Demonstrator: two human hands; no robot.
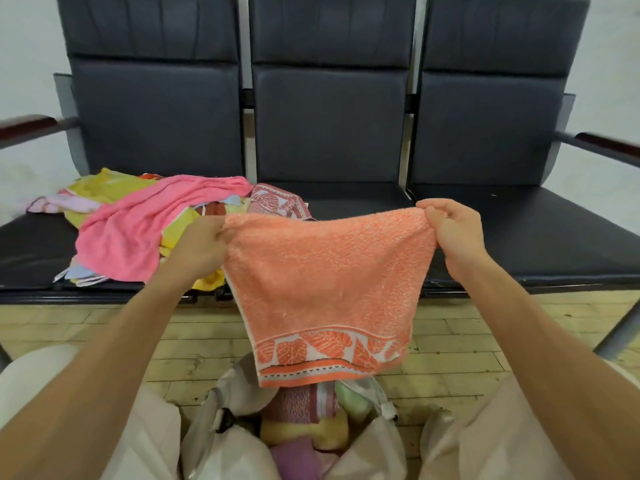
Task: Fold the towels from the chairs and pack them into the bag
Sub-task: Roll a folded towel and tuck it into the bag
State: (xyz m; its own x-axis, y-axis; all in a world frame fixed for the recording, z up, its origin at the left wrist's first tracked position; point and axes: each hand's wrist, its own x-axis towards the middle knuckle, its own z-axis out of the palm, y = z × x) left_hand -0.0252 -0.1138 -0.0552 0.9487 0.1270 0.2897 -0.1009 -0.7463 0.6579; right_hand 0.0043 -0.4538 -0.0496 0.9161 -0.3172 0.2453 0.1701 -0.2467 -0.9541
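While we hold the orange towel [325, 282] up by its top corners, it hangs spread in front of the chairs [329, 133], its patterned border low over the bag [221, 445]. Our left hand [199, 244] pinches the left corner and our right hand [453, 233] the right, fingers curled round the cloth. The bag stands open on the floor [450, 344] between our knees, with folded towels [301, 403] inside. On the left seat lies a loose pile [100, 188] of towels, a pink one [138, 230] on top.
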